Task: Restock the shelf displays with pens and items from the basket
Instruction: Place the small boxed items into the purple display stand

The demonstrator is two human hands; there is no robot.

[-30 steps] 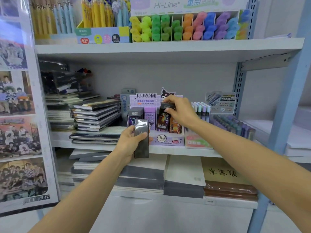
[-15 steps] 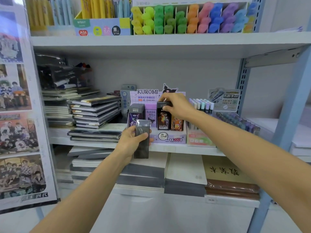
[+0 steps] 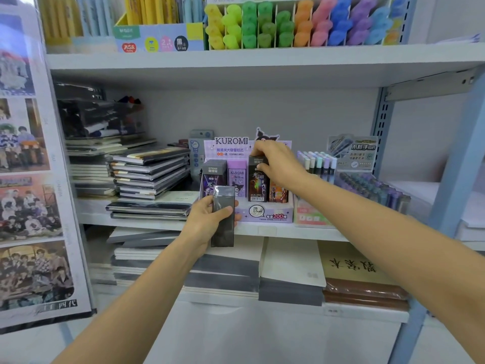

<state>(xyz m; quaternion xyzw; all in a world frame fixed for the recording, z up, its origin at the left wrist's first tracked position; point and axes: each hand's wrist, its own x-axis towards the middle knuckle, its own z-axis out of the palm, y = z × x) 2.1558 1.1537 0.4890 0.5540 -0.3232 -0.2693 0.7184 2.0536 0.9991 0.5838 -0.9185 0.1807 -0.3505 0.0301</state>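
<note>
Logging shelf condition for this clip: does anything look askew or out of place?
Mostly tidy. The notebook stack left of the Kuromi display box is fanned unevenly, with edges overhanging. The dark box under the right hand stands taller than its neighbours, not fully seated. The left hand holds another dark pack.

Bright, even light fills the scene. The upper shelf (image 3: 262,59) throws soft shade on the wall beneath it. Left of that shelf, glare washes the glossy posters (image 3: 29,179). Straight lines bow towards the edges, and everything looks slightly soft.
</note>
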